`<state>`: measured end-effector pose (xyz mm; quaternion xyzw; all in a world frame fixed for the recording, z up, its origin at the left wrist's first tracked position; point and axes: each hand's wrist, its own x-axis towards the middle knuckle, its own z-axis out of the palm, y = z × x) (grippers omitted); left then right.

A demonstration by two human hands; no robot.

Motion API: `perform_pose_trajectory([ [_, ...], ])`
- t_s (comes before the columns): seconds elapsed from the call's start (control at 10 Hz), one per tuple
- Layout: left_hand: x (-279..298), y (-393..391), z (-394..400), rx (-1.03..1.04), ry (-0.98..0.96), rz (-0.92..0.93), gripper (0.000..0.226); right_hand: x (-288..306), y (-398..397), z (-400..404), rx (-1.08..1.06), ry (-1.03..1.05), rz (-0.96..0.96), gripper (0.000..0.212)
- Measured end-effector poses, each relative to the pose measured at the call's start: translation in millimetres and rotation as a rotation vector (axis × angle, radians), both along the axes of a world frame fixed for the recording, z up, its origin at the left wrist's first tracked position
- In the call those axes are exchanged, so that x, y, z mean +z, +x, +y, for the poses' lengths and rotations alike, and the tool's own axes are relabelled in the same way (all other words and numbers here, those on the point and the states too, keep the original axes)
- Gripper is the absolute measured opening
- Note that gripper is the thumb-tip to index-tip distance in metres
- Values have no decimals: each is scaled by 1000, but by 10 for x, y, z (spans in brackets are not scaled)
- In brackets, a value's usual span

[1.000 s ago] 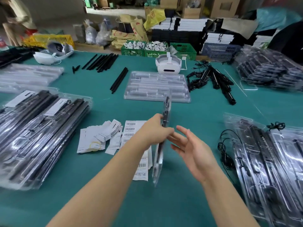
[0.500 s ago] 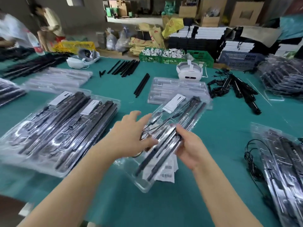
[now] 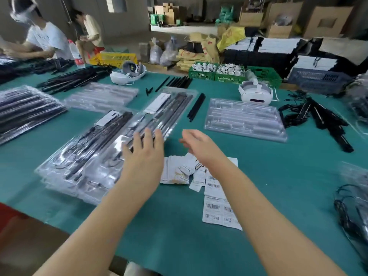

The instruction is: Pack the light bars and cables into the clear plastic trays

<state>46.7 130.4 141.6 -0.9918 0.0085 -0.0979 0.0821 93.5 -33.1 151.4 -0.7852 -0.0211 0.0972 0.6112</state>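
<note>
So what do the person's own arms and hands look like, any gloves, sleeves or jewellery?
Both are bare. The left hand and right hand wear no gloves, and no rings or wristbands show. Both forearms are uncovered right down to the bottom edge of the frame, with no sleeve in view. No watch or markings visible.

Packed tray (image 3: 159, 114): clear, filled with black light bars and a cable, laid flat on the stack.
Empty tray (image 3: 245, 119): clear, flat on the counter, well to the right.
</note>
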Motion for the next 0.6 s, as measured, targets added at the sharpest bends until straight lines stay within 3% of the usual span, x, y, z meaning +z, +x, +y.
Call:
perform_pose_trajectory([
  [0.2,-268,158,399,103,20,248,87,-581,-154,-903,-172,-588,-152,39],
  [0.4,-397,245,542,126,-86,368,69,-1137,-511,-1745,-407,-741,-99,31],
  [0.5,-406,275,543,147,-26,380,70,-1303,-689,-1984,-442,-745,-77,28],
  [0.6,-373,278,434,135,51,247,65,-1395,-769,-2069,-441,-744,-120,25],
])
